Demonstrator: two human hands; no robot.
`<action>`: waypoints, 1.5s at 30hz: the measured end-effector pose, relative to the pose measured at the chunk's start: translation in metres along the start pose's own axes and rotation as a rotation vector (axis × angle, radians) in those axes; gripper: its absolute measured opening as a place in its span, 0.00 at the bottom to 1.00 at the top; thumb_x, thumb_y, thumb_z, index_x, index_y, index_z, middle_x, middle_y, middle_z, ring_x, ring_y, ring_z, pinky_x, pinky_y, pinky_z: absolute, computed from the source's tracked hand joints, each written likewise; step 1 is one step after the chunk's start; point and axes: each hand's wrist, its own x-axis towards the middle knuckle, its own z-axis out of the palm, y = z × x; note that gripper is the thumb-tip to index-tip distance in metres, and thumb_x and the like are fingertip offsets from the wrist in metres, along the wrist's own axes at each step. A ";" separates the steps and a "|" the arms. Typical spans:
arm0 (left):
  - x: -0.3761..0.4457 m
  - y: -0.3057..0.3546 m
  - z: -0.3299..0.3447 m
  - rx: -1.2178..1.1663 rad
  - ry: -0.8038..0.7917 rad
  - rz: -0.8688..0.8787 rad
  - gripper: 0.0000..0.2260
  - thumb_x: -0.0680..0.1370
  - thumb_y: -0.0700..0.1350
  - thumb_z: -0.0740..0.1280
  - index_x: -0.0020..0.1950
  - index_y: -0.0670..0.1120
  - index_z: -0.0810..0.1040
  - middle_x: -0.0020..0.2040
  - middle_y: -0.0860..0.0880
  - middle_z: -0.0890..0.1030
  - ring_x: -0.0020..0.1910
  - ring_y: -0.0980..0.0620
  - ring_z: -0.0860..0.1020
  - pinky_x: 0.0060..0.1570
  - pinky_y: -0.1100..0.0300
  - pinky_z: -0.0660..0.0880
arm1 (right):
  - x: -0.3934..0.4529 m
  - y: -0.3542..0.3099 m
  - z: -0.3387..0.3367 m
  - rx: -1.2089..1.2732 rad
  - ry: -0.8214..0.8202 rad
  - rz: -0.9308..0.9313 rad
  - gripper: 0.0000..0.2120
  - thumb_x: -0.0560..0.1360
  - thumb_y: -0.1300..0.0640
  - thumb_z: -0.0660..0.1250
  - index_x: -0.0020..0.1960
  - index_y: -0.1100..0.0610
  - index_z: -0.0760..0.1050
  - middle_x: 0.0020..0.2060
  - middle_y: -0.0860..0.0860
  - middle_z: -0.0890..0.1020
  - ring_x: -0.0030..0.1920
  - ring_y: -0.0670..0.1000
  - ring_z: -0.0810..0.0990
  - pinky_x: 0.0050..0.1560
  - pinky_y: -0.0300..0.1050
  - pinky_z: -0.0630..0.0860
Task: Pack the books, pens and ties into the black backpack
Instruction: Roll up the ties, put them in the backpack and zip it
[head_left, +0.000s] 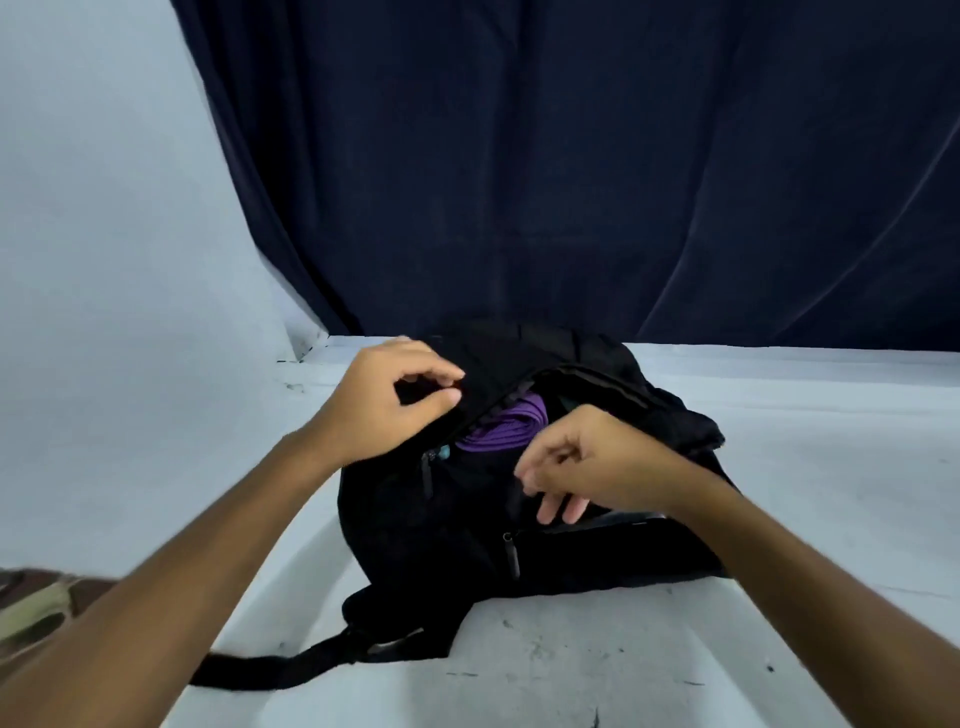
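Note:
The black backpack (467, 525) lies on the white table, its main compartment gaping open at the top. A rolled purple tie (501, 428) shows inside the opening. My left hand (387, 397) pinches the black flap at the opening's left edge between thumb and fingers. My right hand (582, 460) hovers over the front of the bag with thumb and forefinger pinched together at a zipper line; what it holds is too small and blurred to tell. No books or pens are visible.
The white table (779, 519) spreads around the bag, scuffed near the front. A black strap (270, 670) trails to the lower left. A dark blue curtain (571, 182) hangs behind, with a pale wall on the left.

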 end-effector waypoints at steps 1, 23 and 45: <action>-0.019 -0.010 -0.007 0.035 0.002 -0.008 0.13 0.72 0.51 0.69 0.52 0.46 0.85 0.48 0.54 0.83 0.51 0.56 0.79 0.55 0.63 0.74 | 0.006 -0.001 0.019 0.009 0.008 -0.001 0.05 0.76 0.63 0.67 0.43 0.59 0.81 0.36 0.56 0.84 0.36 0.54 0.86 0.32 0.42 0.80; -0.095 -0.057 -0.008 -0.017 -0.130 -0.157 0.20 0.73 0.51 0.68 0.65 0.53 0.77 0.62 0.55 0.79 0.68 0.56 0.70 0.69 0.65 0.64 | 0.058 -0.014 0.110 -0.433 0.396 0.053 0.22 0.77 0.46 0.65 0.29 0.54 0.66 0.26 0.48 0.71 0.34 0.52 0.74 0.37 0.44 0.67; -0.083 -0.065 -0.010 0.297 -0.110 0.176 0.22 0.78 0.60 0.63 0.45 0.45 0.87 0.64 0.51 0.78 0.68 0.46 0.68 0.66 0.59 0.66 | -0.026 0.052 -0.036 -0.609 0.439 0.180 0.17 0.75 0.47 0.69 0.28 0.46 0.73 0.30 0.49 0.79 0.38 0.53 0.77 0.41 0.47 0.72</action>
